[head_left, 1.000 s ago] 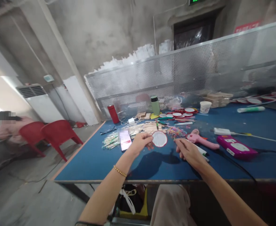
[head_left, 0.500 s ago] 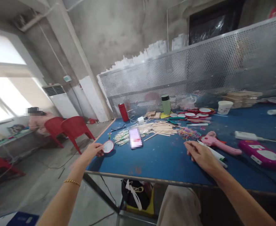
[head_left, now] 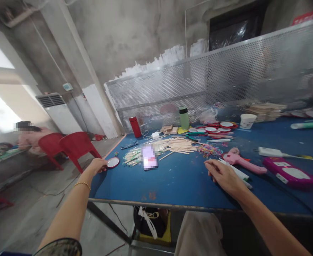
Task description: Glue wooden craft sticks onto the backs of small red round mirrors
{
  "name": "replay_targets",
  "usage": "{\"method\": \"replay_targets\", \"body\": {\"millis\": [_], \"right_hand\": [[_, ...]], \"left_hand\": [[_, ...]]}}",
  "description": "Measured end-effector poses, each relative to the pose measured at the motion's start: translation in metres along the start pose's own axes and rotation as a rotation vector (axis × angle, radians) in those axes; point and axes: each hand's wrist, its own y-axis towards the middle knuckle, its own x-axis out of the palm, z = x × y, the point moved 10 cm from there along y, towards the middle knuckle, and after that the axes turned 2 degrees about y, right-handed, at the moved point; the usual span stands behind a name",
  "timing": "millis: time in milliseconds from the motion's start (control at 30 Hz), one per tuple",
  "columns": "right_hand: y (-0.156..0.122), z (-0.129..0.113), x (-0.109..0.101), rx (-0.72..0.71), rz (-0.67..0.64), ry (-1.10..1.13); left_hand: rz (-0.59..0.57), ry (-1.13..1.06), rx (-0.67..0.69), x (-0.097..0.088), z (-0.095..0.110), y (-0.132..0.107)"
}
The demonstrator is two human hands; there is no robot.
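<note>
At the table's left edge my left hand (head_left: 100, 165) is closed on the rim of a small round mirror-like disc (head_left: 113, 163) with a red edge and a pale face. The disc lies nearly flat at the blue tabletop. My right hand (head_left: 222, 175) rests on the table at the right, its fingers loosely curled together, and nothing shows in them. Close beside it lie white marker-like tubes (head_left: 242, 174) and a pink handheld tool (head_left: 243, 160). A phone (head_left: 149, 157) with a lit screen lies between my hands, beside wooden sticks (head_left: 181, 145).
Loose coloured rubber bands (head_left: 210, 150) lie near the sticks. A purple device (head_left: 291, 172) sits far right. Along the back stand a red bottle (head_left: 134, 127), a green bottle (head_left: 183, 118) and a paper cup (head_left: 247, 121). Red chairs (head_left: 78, 147) and a seated person (head_left: 30, 133) are at left.
My left hand has set the disc lower and flatter at the table's left edge. My right hand stays in its place on the table. The camera view has turned slightly right.
</note>
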Motion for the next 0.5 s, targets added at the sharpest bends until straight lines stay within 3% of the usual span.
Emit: {"method": "replay_targets", "body": {"millis": [500], "right_hand": [[-0.001, -0.009, 0.0, -0.017, 0.007, -0.021]], "left_hand": [[0.009, 0.071, -0.102, 0.009, 0.017, -0.008]]}}
